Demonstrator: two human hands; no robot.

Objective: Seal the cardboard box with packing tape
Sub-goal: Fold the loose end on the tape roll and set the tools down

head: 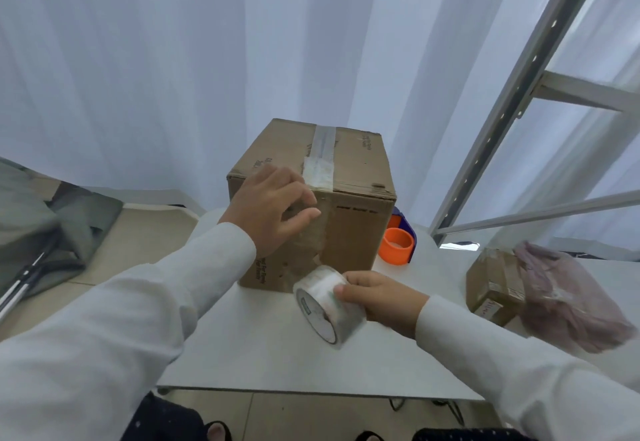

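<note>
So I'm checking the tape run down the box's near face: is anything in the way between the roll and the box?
Nothing visible. The right hand holds the tape roll at the cardboard box's base, and the left hand presses the near face above it.

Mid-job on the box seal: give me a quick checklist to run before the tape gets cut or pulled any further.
1. Brown cardboard box upright on the white table: ok.
2. Clear tape strip covers the top seam: ok.
3. Strip runs over the front edge and down the front face: ok, though wrinkled there.
4. Left hand presses the tape against the front face: ok.
5. Right hand grips the clear packing tape roll at the box's base: ok.
6. Tape from roll to box taut and unbroken: cannot tell.
</note>
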